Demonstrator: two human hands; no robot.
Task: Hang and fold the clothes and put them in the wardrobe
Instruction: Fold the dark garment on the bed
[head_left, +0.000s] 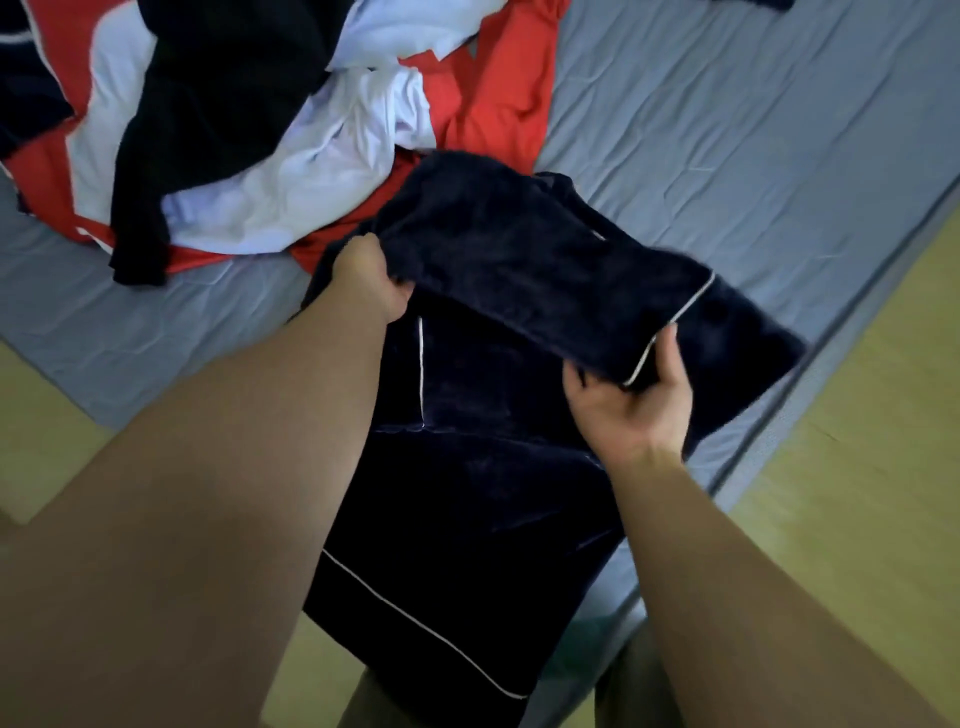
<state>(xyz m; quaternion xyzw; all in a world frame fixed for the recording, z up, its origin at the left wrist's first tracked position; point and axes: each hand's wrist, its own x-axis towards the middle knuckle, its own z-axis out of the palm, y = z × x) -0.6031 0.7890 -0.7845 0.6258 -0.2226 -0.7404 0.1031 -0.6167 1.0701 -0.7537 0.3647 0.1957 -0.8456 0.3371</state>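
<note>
Grey-blue sheeting is covering the bed (737, 135), whose near corner is pointing toward the person and is bordered on both sides by pale wooden floor (862, 426). A navy garment (467, 499) with white piping (421, 358) is lying across that near corner, its lower end hanging past the bed's edge. Its upper part is being doubled back and held raised just above the rest. The left hand (370, 280) is gripping the left end of this fold, fingers curled into the cloth. The right hand (635, 408), palm up, is pinching the right end beside the piping, thumb on top.

A wide stretch of bare sheet is lying open beyond the garment toward the bed's far right side, running along the right edge. At the far left, a pile of clothes (291, 171) in red, white and black is touching the navy garment's far end.

Both hands' fingertips are hiding under the cloth. The fold's right end is blurring near the bed's right edge. The pile is being cut off at the top and left, as is a dark item (756, 4) at the top.
</note>
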